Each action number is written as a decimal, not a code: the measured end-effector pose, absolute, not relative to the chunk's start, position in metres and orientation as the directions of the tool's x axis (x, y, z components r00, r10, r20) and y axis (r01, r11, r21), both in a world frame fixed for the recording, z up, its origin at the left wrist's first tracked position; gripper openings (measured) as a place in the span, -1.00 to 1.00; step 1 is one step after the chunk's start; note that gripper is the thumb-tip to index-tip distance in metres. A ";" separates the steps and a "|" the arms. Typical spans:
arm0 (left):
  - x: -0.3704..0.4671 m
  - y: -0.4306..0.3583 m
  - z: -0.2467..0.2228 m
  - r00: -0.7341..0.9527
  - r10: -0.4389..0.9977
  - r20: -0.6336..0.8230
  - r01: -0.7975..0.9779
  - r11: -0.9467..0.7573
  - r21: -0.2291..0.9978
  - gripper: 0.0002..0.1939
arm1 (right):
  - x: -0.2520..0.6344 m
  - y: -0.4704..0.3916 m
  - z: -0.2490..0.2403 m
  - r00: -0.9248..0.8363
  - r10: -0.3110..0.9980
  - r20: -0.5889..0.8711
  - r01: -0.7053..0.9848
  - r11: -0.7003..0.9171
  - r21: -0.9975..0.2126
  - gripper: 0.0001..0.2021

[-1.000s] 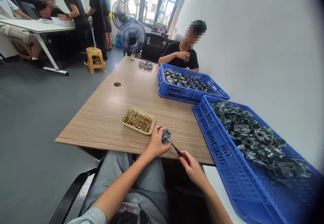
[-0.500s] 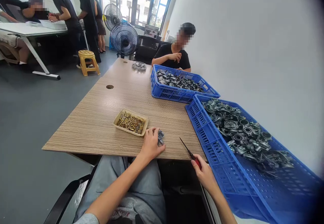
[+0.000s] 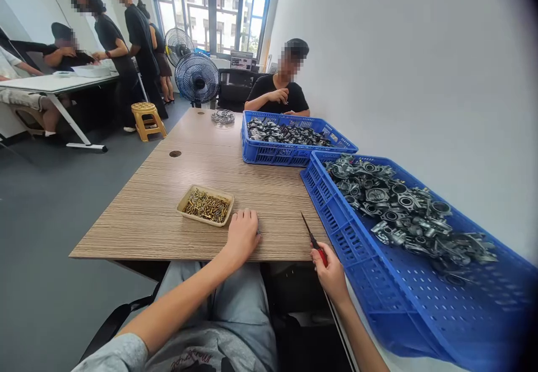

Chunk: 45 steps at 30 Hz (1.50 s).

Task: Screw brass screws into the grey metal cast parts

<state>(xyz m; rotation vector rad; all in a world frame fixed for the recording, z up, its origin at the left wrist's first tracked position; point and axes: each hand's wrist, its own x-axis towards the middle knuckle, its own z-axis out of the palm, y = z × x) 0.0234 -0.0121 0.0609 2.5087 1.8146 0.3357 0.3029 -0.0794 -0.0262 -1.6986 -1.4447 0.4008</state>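
Note:
My left hand (image 3: pixel 244 233) is closed over a grey metal part (image 3: pixel 258 232) at the table's front edge; only a sliver of the part shows beside the fingers. Just left of that hand is a cream tray (image 3: pixel 182 212) filled with small brass-coloured pieces (image 3: pixel 205 205). My right hand (image 3: pixel 330 271) grips a screwdriver (image 3: pixel 321 254) by its red and black handle, the dark shaft pointing up and slightly left over the table. To the right of it stands a large blue crate (image 3: pixel 357 249) with many metal parts (image 3: pixel 390 209) inside.
A second blue crate (image 3: pixel 273 155) of metal parts stands farther back on the wooden table (image 3: pixel 143 204), with a person (image 3: pixel 279 94) behind it. A coil-like metal heap (image 3: pixel 222 116) lies near the far edge. Fans, a yellow stool (image 3: pixel 147 119) and several people are beyond.
My left hand has turned over the grey part, which is now mostly covered. The view has shifted a little. My right hand still holds the screwdriver.

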 end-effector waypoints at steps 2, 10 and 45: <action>0.028 -0.009 0.066 0.323 0.936 0.143 0.934 -0.339 0.114 -0.62 | 0.304 -0.080 -0.027 0.246 0.938 0.245 0.628 0.038 -0.777 -0.61; 0.031 0.011 0.067 0.437 0.869 0.232 0.839 -0.486 0.243 -0.51 | 0.301 -0.079 -0.023 0.236 0.942 0.239 0.610 0.048 -0.791 -0.64; -0.165 0.063 0.071 0.126 0.988 0.089 0.969 -0.142 0.203 -0.76 | 0.313 -0.076 -0.030 0.319 0.942 0.105 0.715 -0.167 -0.679 -0.47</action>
